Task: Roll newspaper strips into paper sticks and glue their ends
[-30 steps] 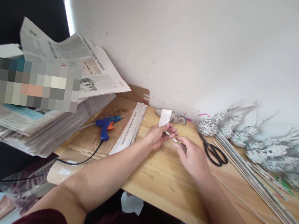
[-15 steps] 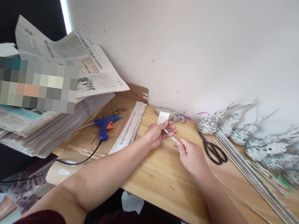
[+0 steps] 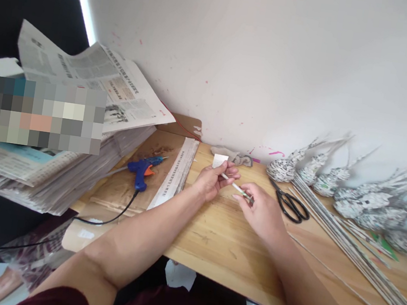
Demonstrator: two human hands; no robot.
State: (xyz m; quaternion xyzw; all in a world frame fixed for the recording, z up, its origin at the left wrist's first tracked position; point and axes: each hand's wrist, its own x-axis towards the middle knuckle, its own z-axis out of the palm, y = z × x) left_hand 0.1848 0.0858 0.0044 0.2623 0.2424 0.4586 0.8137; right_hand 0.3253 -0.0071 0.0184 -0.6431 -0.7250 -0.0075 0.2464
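One paper tube (image 3: 235, 186), wooden table (image 3: 214, 240), pale wall (image 3: 256, 69)

From just above the near edge of a pale brown wooden tabletop (image 3: 213, 245), a single head-worn camera looks forward and down toward its far edge and the pink-flecked white wall (image 3: 254, 58) beyond, the wearer's bare left hand (image 3: 212, 180) and bare right hand (image 3: 261, 212) near mid-frame.

Craft workshop corner, glue gun (image 3: 142, 172) and scissors (image 3: 293, 208) laid on wooden counter (image 3: 214, 240), newspapers (image 3: 66, 186) piled at left, long paper rods (image 3: 345, 243) grouped, woven paper pieces (image 3: 281, 170) lined up along pink-marked wall (image 3: 260, 69), thin paper tube (image 3: 234, 184) held.
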